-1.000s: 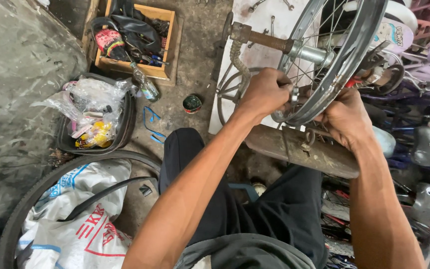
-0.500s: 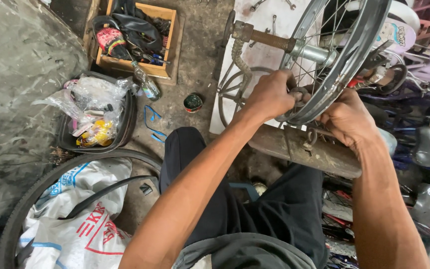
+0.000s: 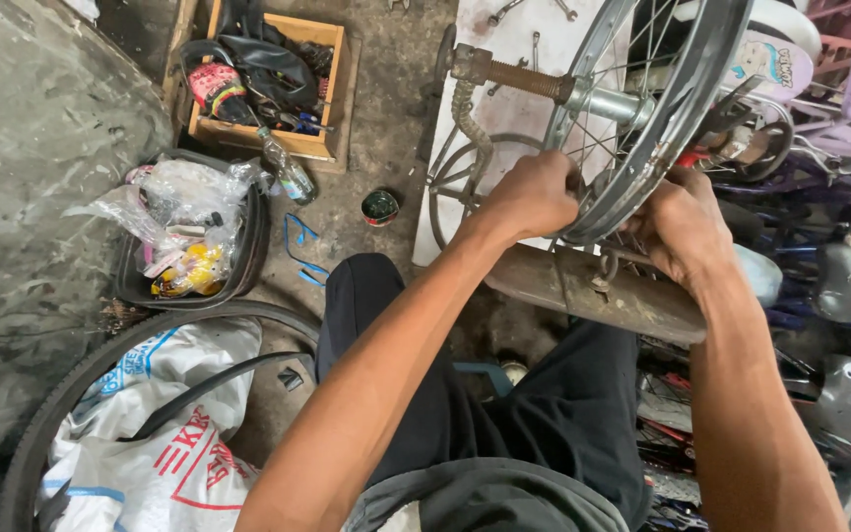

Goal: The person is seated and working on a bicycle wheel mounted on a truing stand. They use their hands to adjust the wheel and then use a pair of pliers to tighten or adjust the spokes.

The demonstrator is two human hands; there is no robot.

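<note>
A bare metal bicycle wheel rim (image 3: pixel 687 94) with thin spokes stands upright in front of me, its axle (image 3: pixel 534 79) sticking out to the left. My left hand (image 3: pixel 534 194) is closed on the lower left part of the rim. My right hand (image 3: pixel 684 229) grips the rim's lower edge from the right side. Below both hands runs a rusty curved mudguard (image 3: pixel 583 286). My fingers hide whatever lies between them and the spokes.
A wooden box (image 3: pixel 273 74) of tools and tubes sits far left, a black tub (image 3: pixel 194 236) with plastic bags below it. A tyre (image 3: pixel 100 365) lies over a white sack (image 3: pixel 150 453). A small round tin (image 3: pixel 380 207) is on the floor. Bicycle parts crowd the right side.
Both hands have shifted slightly on the lower rim, and the wheel seems to have turned a little. The grip stays the same.
</note>
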